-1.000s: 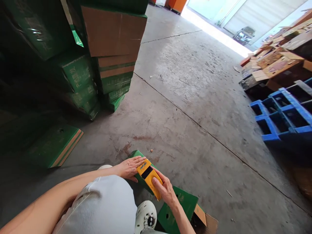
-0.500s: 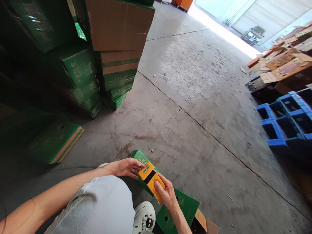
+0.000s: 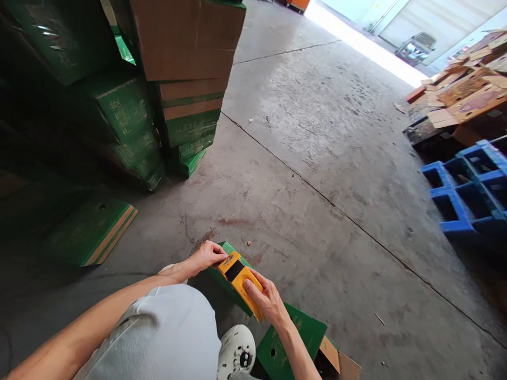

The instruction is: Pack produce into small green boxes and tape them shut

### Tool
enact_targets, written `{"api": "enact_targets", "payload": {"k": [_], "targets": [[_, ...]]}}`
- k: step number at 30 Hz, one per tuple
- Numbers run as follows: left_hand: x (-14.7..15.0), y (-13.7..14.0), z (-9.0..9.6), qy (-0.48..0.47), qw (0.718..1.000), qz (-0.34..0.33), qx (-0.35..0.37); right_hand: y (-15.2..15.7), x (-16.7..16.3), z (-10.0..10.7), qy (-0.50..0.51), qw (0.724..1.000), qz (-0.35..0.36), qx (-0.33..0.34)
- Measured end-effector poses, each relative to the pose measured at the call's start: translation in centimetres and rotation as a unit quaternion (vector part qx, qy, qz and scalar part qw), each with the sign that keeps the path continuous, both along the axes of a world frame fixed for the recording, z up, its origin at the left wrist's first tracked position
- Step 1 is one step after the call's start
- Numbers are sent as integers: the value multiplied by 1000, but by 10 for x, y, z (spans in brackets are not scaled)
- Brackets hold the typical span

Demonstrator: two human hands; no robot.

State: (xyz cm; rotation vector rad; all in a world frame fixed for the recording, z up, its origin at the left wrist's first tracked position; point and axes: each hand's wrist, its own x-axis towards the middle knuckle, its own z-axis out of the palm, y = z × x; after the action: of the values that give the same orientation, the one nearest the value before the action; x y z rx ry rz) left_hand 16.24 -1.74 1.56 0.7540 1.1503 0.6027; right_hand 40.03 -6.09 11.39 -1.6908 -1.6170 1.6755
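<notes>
A small flat yellow case (image 3: 247,290) with a black band across it is held in front of my knee. My right hand (image 3: 267,298) grips its lower end, thumb lying on top. At the upper end, my left hand (image 3: 208,256) has its fingers pinched together at the case's corner; exactly what part they pinch is hard to see. Beneath the case, a green carton (image 3: 232,250) lies on the floor, partly covered by my hands. Under my right forearm is another green carton (image 3: 295,338), with brown flaps showing at one end.
Tall stacks of green and brown cartons (image 3: 184,53) stand at the left. A flat green carton (image 3: 95,232) lies nearer me. To the right are a blue plastic pallet (image 3: 455,227) and piled brown cardboard (image 3: 475,100). My white shoe (image 3: 233,345) is on the concrete floor (image 3: 328,253).
My left hand's fingers have closed from a loose spread into a pinch at the case's upper end. The yellow case has shifted slightly up and left with my right hand.
</notes>
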Motion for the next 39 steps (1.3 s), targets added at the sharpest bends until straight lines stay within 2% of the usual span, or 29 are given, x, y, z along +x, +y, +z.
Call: {"api": "enact_targets", "payload": {"k": [5, 13, 21, 26, 32, 39], "targets": [[-16, 11, -5, 6, 1000, 3, 30, 8, -6, 8, -26, 999, 32, -4], [-56, 30, -13, 65, 995, 34, 66, 5, 7, 6, -67, 996, 59, 19], [-91, 38, -27, 94, 990, 74, 73, 2, 13, 9, -71, 997, 40, 5], [-91, 36, -43, 103, 989, 80, 67, 5, 4, 6, -102, 993, 54, 9], [-89, 28, -68, 148, 982, 96, 74, 9, -17, 4, -208, 975, 77, 14], [-74, 27, -81, 179, 976, 89, 86, 13, -34, 9, -291, 949, 119, -18]]}}
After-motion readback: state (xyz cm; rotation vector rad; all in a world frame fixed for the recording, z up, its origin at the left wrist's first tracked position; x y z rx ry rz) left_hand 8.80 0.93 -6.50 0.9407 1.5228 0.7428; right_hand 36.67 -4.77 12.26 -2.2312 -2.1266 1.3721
